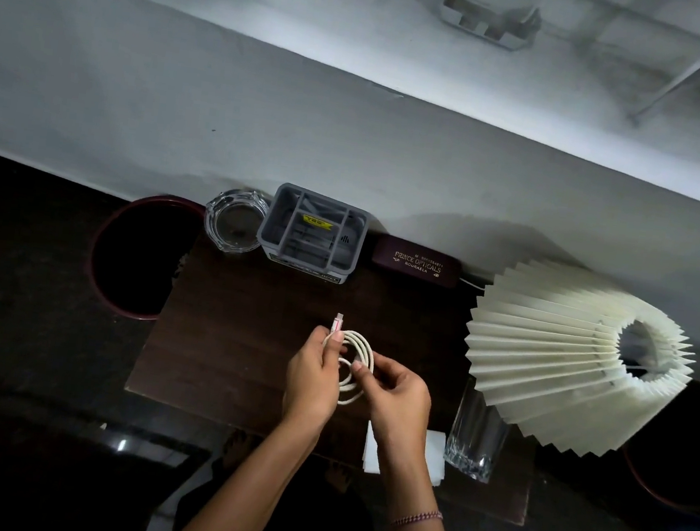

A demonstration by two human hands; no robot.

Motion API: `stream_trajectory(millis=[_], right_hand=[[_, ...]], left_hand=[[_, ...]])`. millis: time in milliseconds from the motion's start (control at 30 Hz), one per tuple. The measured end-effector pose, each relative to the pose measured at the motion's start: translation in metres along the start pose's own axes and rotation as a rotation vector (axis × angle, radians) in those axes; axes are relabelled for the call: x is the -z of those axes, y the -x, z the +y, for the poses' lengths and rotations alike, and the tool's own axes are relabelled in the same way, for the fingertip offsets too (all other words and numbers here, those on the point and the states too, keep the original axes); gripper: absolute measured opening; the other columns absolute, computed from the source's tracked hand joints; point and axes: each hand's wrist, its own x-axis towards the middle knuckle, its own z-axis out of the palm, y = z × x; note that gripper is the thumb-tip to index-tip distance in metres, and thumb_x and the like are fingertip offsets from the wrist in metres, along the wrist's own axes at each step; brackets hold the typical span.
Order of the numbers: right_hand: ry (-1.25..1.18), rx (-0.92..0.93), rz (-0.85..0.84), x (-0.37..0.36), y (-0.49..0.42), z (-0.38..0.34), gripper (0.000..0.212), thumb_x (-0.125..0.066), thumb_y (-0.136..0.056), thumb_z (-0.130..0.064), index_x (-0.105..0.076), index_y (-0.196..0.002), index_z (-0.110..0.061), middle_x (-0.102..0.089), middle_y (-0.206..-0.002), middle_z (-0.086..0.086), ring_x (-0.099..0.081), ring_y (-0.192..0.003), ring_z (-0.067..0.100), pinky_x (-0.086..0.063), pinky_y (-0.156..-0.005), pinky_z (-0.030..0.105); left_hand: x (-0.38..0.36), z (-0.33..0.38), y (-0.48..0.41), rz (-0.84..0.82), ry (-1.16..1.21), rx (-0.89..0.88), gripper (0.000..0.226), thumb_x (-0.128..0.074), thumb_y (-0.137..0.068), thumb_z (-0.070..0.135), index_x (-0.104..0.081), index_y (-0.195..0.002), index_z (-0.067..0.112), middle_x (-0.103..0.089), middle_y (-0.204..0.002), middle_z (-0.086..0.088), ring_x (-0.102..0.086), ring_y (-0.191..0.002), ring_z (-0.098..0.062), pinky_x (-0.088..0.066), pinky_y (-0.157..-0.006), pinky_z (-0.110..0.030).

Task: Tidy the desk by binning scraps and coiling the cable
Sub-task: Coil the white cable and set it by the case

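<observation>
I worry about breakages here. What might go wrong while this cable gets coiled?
The glass tumbler stands close to the wrist of the right hand; a sideways sweep might topple it. The cable loops are pinched only by the left hand and right hand; a slack grip may let the coil spring open.

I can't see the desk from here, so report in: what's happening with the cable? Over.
Left hand pinches the cable by its plug; right hand grips the loops. Cable mostly coiled. White paper by the glass, not binned.
</observation>
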Motion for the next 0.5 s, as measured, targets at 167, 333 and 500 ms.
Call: stream_trajectory(millis=[167, 333, 500], right_hand=[[0.179, 0.06, -0.008, 0.0, -0.001, -0.002, 0.018, -0.062, -0.087, -0.022, -0.068, -0.102, -0.013, -0.072, -0.09, 0.001, -0.068, -0.083, 0.012, -0.057, -0.079, 0.033], [-0.009, -0.011, -0.052, -0.001, -0.003, -0.003, 0.019, -0.055, -0.091, -0.013, -0.064, -0.107, -0.008, -0.071, -0.097, 0.008, -0.067, -0.091, 0.019, -0.055, -0.087, 0.04], [-0.492, -0.071, -0.146, -0.007, 0.001, -0.003, 0.02, -0.053, -0.09, -0.005, -0.059, -0.109, -0.002, -0.074, -0.082, 0.005, -0.069, -0.078, 0.014, -0.056, -0.071, 0.023]], left_hand=[[0.0, 0.001, -0.001, 0.001, -0.009, -0.075, 0.028, -0.04, -0.095, 0.035, -0.048, -0.069, 0.031, -0.05, -0.056, 0.008, -0.047, -0.051, -0.006, -0.036, -0.049, -0.022], [-0.002, 0.002, -0.005, -0.052, 0.129, -0.021, 0.03, -0.046, -0.094, 0.033, -0.059, -0.072, 0.017, -0.057, -0.059, 0.003, -0.052, -0.055, -0.012, -0.043, -0.055, -0.033], [0.0, 0.008, -0.013, -0.122, 0.332, 0.122, 0.033, -0.05, -0.093, 0.03, -0.059, -0.064, 0.017, -0.058, -0.057, 0.004, -0.053, -0.054, -0.01, -0.042, -0.052, -0.021]])
